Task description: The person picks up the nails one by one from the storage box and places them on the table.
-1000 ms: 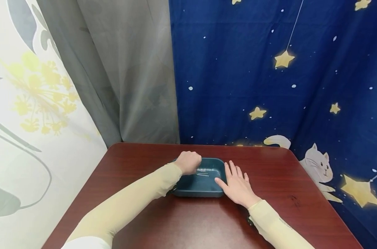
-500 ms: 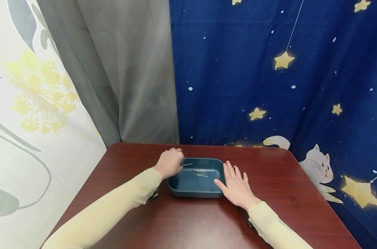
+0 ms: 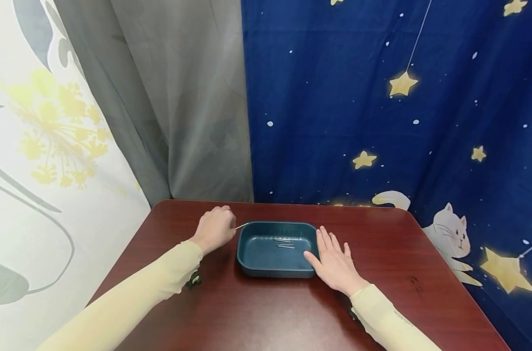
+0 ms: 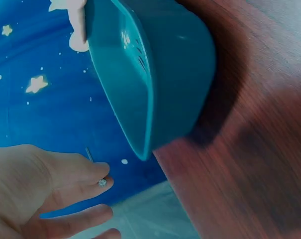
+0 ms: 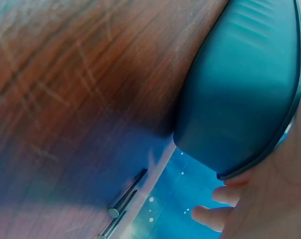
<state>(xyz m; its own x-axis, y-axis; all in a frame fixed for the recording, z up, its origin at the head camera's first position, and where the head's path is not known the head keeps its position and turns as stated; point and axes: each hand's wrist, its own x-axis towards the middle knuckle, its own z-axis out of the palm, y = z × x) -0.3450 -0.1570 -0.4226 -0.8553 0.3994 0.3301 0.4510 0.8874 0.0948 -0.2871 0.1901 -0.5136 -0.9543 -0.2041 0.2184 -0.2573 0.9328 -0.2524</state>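
Observation:
My left hand (image 3: 215,228) pinches a steel nail (image 3: 242,225) between thumb and forefinger, just left of the dark teal tray (image 3: 276,273). In the left wrist view, the flat head of that nail (image 4: 102,182) shows between the fingertips and its shank sticks out beyond them. My right hand (image 3: 335,263) lies with straight, spread fingers against the tray's right rim, the thumb over the rim. Several nails (image 3: 285,246) lie loose on the tray floor.
More nails (image 5: 124,200) lie on the dark red wooden table (image 3: 266,312) to the tray's right, seen in the right wrist view; the right hand hides them from the head view. Behind the table hang a grey curtain (image 3: 204,107) and a blue starred curtain (image 3: 327,97).
My left hand has moved left from above the tray to outside its left rim, carrying the nail out. The right hand has stayed at the right rim.

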